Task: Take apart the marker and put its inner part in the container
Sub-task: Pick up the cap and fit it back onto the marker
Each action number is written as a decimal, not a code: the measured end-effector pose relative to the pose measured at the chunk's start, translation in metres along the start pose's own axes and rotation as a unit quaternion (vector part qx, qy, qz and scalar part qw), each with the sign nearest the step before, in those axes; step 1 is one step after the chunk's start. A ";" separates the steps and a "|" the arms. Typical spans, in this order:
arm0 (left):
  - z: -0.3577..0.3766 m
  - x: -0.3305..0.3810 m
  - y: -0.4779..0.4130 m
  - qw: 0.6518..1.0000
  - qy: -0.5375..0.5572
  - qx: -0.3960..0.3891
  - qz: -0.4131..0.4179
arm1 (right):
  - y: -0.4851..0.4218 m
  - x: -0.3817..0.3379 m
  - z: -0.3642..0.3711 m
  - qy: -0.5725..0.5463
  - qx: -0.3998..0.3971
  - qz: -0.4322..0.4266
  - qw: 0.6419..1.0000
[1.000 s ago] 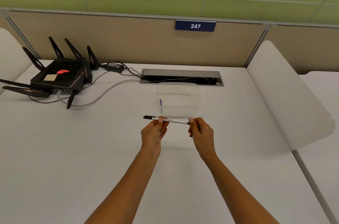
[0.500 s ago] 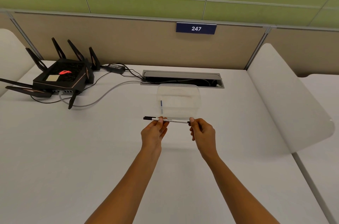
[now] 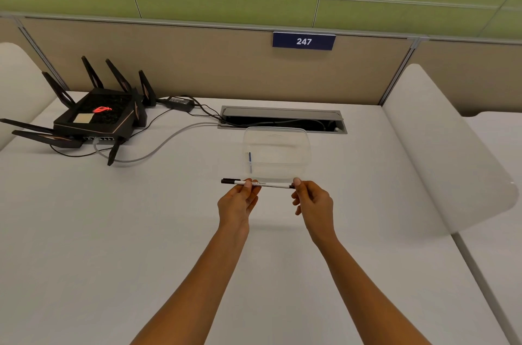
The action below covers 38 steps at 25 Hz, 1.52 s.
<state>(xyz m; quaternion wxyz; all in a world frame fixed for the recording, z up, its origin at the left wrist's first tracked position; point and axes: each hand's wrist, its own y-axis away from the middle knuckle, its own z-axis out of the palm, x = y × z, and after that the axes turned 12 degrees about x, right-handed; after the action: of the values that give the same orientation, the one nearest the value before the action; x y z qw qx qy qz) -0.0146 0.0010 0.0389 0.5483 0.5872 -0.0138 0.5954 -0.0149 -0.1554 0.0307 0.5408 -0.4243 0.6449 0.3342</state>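
The marker [image 3: 258, 183] is held level above the surface, its long axis running left to right, just in front of the clear container [image 3: 276, 154]. The left hand [image 3: 238, 201] pinches near the black cap; the right hand [image 3: 312, 201] pinches the opposite tip, so any pull runs along that axis.

**Item count, desk 247**

Hands: 2, left hand [image 3: 238, 202] and right hand [image 3: 313, 202].
Marker [image 3: 271, 184]: 1, white barrel, black cap.
Clear container [image 3: 278, 157]: 1.
Router [image 3: 97, 120]: 1; antennas visible, 8.
Power adapter [image 3: 180, 102]: 1.
Number plate [image 3: 303, 41]: 1.
Desk cable hatch [image 3: 282, 113]: 1.
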 end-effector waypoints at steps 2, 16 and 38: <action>0.000 0.001 -0.001 1.000 0.004 0.003 0.003 | 0.002 -0.001 -0.001 -0.023 0.009 -0.007 1.000; 0.014 -0.012 0.004 0.998 -0.004 0.063 0.019 | 0.027 0.002 0.017 -0.060 0.173 0.057 0.981; 0.019 -0.004 -0.019 0.978 -0.200 -0.010 0.056 | -0.009 0.016 0.025 0.167 -0.038 0.008 0.985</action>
<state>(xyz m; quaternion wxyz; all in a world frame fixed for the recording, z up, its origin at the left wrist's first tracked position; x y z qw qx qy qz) 0.0101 -0.0070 0.0301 0.5060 0.6872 -0.1622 0.4954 0.0032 -0.1399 0.0104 0.4065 -0.4891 0.7162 0.2873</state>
